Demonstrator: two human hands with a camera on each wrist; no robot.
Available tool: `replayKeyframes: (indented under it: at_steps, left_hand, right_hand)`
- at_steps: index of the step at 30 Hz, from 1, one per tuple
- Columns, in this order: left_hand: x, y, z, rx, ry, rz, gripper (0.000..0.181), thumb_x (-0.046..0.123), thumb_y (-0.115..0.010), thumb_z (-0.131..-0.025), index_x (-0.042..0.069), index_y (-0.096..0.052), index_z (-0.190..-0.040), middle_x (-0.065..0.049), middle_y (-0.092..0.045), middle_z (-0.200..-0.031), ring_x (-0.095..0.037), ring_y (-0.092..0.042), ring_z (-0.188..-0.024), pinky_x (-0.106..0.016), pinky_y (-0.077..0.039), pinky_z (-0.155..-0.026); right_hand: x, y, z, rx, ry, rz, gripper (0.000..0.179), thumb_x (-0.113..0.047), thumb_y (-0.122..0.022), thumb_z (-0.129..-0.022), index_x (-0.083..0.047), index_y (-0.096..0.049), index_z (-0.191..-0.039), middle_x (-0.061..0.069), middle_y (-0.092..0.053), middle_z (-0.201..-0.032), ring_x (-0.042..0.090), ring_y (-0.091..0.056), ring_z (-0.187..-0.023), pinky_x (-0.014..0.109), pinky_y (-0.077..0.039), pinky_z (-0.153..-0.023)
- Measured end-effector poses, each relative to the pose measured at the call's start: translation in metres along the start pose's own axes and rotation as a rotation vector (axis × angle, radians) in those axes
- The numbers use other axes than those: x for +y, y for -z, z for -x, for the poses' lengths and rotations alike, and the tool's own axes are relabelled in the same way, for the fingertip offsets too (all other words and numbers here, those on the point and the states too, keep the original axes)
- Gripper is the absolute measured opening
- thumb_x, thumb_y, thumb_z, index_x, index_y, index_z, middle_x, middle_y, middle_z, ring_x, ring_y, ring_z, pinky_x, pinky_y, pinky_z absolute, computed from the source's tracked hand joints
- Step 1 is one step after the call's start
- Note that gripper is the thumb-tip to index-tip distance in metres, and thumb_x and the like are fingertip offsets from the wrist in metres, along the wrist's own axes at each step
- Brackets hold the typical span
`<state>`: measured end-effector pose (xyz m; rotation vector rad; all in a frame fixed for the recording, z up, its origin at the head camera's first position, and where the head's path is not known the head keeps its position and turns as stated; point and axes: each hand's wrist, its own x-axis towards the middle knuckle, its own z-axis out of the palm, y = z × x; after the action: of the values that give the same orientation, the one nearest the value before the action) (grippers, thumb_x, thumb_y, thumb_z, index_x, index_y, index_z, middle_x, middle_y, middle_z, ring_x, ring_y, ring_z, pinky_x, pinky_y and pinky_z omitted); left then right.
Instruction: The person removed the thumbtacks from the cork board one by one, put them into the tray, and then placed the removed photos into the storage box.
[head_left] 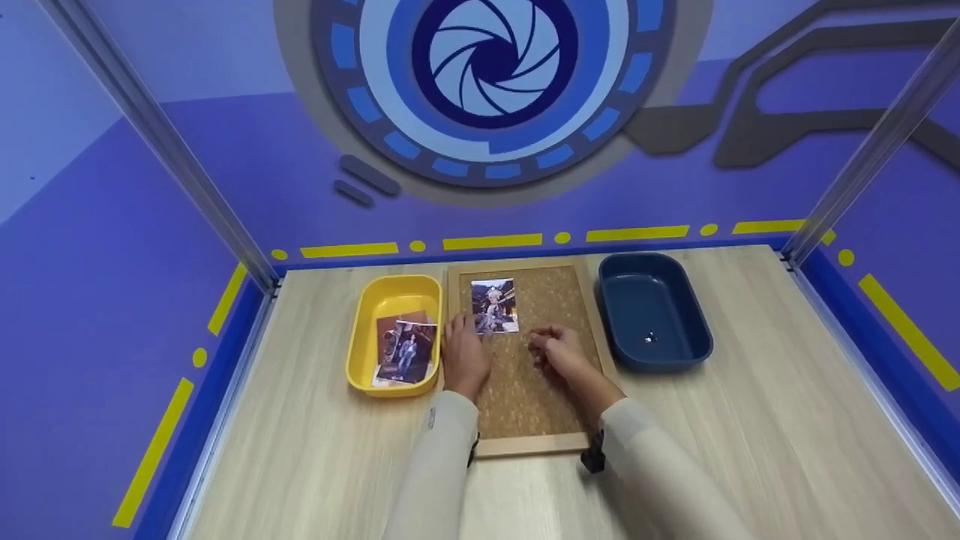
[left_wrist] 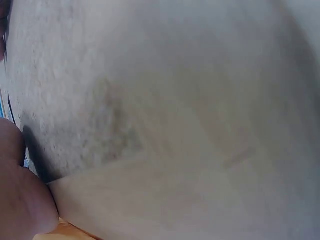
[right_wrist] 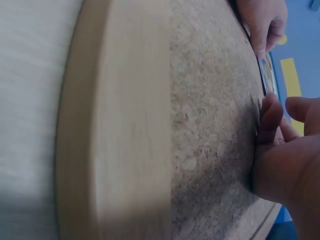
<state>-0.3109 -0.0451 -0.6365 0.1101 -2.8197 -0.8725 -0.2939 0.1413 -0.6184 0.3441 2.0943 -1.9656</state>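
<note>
A photo print (head_left: 495, 306) of a figure with a pale headdress lies on the upper left of a wood-framed corkboard (head_left: 536, 405). My left hand (head_left: 466, 356) rests at the photo's lower left corner, its fingertips touching the print. Just right of the photo's lower edge is my right hand (head_left: 562, 352), fingers loosely bent. In the right wrist view a gap shows between the thumb (right_wrist: 302, 107) and the fingers, with nothing seen in it. Only part of the left hand (left_wrist: 22, 195) shows in the left wrist view, by the board's frame.
Left of the board stands a yellow tray (head_left: 356, 345) holding several photos (head_left: 409, 352). On the right is a dark blue tray (head_left: 652, 300) with a small shiny item (head_left: 650, 337) inside, too tiny to make out. A purple wall panel (head_left: 510, 202) rises behind the table (head_left: 315, 450).
</note>
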Motion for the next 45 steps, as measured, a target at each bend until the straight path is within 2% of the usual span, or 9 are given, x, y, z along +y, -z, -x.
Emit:
replayKeyframes:
  at_steps: [6, 11, 14, 19, 26, 30, 34, 39, 45]
  left_hand:
    - [-0.002, 0.001, 0.0, 0.035, -0.036, 0.007, 0.039, 0.033, -0.064, -0.096, 0.009, -0.063, -0.126, -0.008, -0.059, -0.124, -0.028, -0.049, -0.122, -0.043, -0.041, -0.105]
    - [-0.004, -0.001, -0.001, 0.043, -0.062, 0.008, 0.035, 0.031, -0.063, -0.096, 0.009, -0.065, -0.123, -0.008, -0.06, -0.125, -0.028, -0.05, -0.123, -0.044, -0.041, -0.107]
    - [-0.007, -0.002, -0.003, 0.036, -0.057, -0.001, 0.033, 0.031, -0.06, -0.098, 0.01, -0.065, -0.123, -0.007, -0.06, -0.127, -0.028, -0.05, -0.124, -0.044, -0.039, -0.109]
    - [-0.014, 0.002, -0.005, 0.069, -0.027, -0.018, 0.029, 0.028, -0.063, -0.097, 0.013, -0.067, -0.121, -0.005, -0.062, -0.126, -0.028, -0.053, -0.122, -0.043, -0.04, -0.108]
    - [-0.014, 0.003, -0.004, 0.055, -0.017, -0.019, 0.03, 0.03, -0.061, -0.098, 0.015, -0.067, -0.123, -0.003, -0.062, -0.128, -0.025, -0.052, -0.123, -0.04, -0.041, -0.108]
    - [-0.011, 0.001, -0.004, 0.063, -0.017, -0.039, 0.03, 0.03, -0.061, -0.098, 0.015, -0.067, -0.123, -0.003, -0.062, -0.127, -0.025, -0.052, -0.122, -0.04, -0.041, -0.108]
    - [-0.008, -0.002, -0.004, 0.063, -0.018, -0.045, 0.029, 0.029, -0.061, -0.098, 0.014, -0.066, -0.122, -0.005, -0.062, -0.126, -0.026, -0.053, -0.121, -0.042, -0.041, -0.107]
    - [-0.005, -0.004, -0.005, 0.059, -0.017, -0.041, 0.029, 0.029, -0.06, -0.098, 0.014, -0.067, -0.122, -0.004, -0.062, -0.125, -0.026, -0.052, -0.121, -0.042, -0.04, -0.107]
    - [-0.005, -0.005, -0.003, 0.044, -0.004, -0.032, 0.03, 0.031, -0.059, -0.099, 0.015, -0.066, -0.124, -0.003, -0.061, -0.128, -0.025, -0.051, -0.124, -0.043, -0.038, -0.109]
  right_hand:
    - [-0.003, -0.003, -0.002, 0.017, 0.007, 0.004, 0.024, -0.017, -0.062, -0.096, -0.005, -0.065, -0.117, 0.016, -0.069, -0.103, 0.02, -0.065, -0.076, 0.03, -0.054, -0.062]
    - [-0.002, -0.007, -0.004, 0.063, 0.05, 0.006, 0.022, -0.016, -0.065, -0.094, -0.005, -0.068, -0.113, 0.017, -0.07, -0.098, 0.021, -0.065, -0.071, 0.03, -0.053, -0.058]
    - [0.001, -0.014, -0.007, 0.101, 0.098, -0.013, 0.019, -0.012, -0.067, -0.091, -0.002, -0.07, -0.107, 0.017, -0.07, -0.091, 0.021, -0.064, -0.068, 0.03, -0.053, -0.056]
    - [0.004, -0.028, -0.012, 0.116, 0.175, -0.002, 0.018, -0.011, -0.07, -0.09, 0.001, -0.072, -0.103, 0.014, -0.07, -0.081, 0.018, -0.062, -0.061, 0.028, -0.051, -0.053]
    - [0.006, -0.032, -0.014, 0.164, 0.211, -0.013, 0.016, -0.01, -0.072, -0.087, 0.0, -0.073, -0.1, 0.005, -0.067, -0.071, 0.018, -0.061, -0.058, 0.026, -0.049, -0.05]
    - [0.007, -0.032, -0.017, 0.156, 0.249, -0.027, 0.016, -0.008, -0.071, -0.087, 0.003, -0.072, -0.099, 0.003, -0.066, -0.07, 0.018, -0.061, -0.059, 0.024, -0.049, -0.051]
    - [0.007, -0.031, -0.02, 0.155, 0.281, -0.023, 0.013, -0.007, -0.071, -0.087, 0.003, -0.072, -0.095, 0.007, -0.065, -0.072, 0.018, -0.059, -0.06, 0.023, -0.047, -0.051]
    - [0.007, -0.03, -0.025, 0.15, 0.292, -0.031, 0.012, -0.006, -0.069, -0.088, 0.004, -0.072, -0.095, 0.011, -0.066, -0.072, 0.015, -0.056, -0.057, 0.022, -0.045, -0.049]
    - [0.005, -0.032, -0.032, 0.171, 0.297, 0.008, 0.013, -0.005, -0.07, -0.088, 0.005, -0.072, -0.096, 0.007, -0.065, -0.071, 0.013, -0.056, -0.057, 0.02, -0.045, -0.05]
